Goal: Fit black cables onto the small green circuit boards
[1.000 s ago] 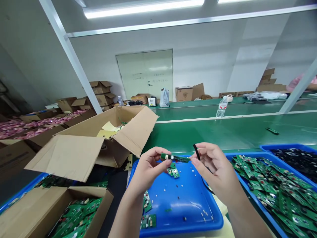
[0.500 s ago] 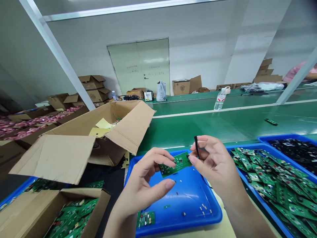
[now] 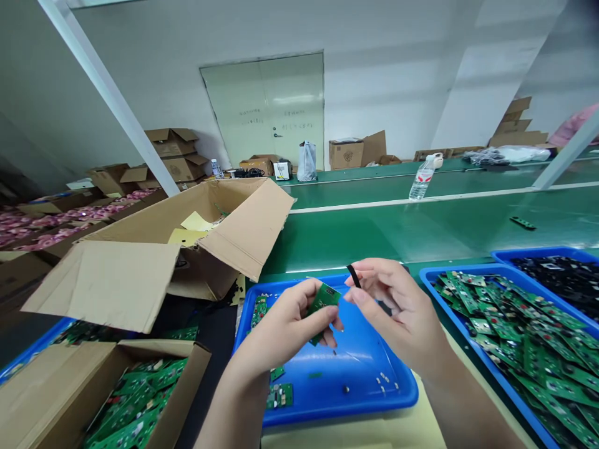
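Above the blue tray, my left hand is closed on a green circuit board, thumb on its face and fingers behind. My right hand pinches a black strip between thumb and fingers, just right of the board's upper corner. The strip's upper end sticks up past the fingertips; whether its lower part meets the board cannot be made out. In the tray lie a few green boards at the left and several small pale pieces at the lower right.
On the right are a blue tray of green boards and one of black parts. A large open carton and a smaller carton of boards are on the left. A bottle stands on the green bench.
My left fingers have closed around the board, which is now turned and tilted more upright. My right hand has shifted slightly left with the black strip. The camera view has moved a little.
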Tool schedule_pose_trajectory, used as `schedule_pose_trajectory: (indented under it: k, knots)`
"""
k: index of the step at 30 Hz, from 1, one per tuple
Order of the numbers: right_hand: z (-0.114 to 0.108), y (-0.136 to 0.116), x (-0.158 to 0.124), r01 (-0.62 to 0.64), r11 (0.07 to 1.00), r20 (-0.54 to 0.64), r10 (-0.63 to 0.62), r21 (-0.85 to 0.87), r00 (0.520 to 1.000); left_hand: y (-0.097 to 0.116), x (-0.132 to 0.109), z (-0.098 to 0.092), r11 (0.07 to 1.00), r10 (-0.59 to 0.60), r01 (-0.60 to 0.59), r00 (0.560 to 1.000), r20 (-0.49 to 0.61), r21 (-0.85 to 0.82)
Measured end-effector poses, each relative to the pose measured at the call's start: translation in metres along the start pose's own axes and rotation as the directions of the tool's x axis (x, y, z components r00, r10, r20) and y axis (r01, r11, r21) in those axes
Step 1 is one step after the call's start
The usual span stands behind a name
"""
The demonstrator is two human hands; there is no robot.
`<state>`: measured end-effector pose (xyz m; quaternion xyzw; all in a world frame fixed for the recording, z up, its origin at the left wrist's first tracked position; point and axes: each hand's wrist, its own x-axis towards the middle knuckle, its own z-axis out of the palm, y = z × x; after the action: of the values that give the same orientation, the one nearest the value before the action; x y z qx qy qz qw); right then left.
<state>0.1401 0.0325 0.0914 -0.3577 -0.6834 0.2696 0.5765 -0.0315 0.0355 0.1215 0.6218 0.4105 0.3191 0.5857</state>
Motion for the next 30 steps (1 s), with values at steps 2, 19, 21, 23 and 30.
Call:
schedule_pose_trajectory:
  k: [2,19,21,23,30]
  knots:
    - [-0.004,0.0,0.0,0.024,0.998,0.013,-0.024,-0.05,1.0,0.0,0.0,-0.002,0.998,0.06,-0.062,0.993,-0.098,-0.021]
    - [-0.002,-0.007,-0.003,-0.038,0.998,0.289,0.052,-0.054,0.956,0.002,0.0,0.006,0.989,0.129,-0.143,0.947,-0.294,-0.029]
    - [0.0,-0.006,-0.003,-0.074,0.997,0.231,0.08,-0.036,0.97,0.003,-0.001,0.007,0.99,0.129,-0.139,0.94,-0.316,-0.01]
    - [0.001,-0.005,-0.001,-0.103,0.994,0.166,0.106,-0.024,0.981,0.003,-0.002,0.008,0.989,0.143,-0.15,0.927,-0.346,0.007]
    - [-0.001,-0.006,0.006,-0.132,0.987,0.239,0.15,-0.092,0.959,0.004,-0.002,0.007,0.987,0.129,-0.15,0.946,-0.298,-0.051]
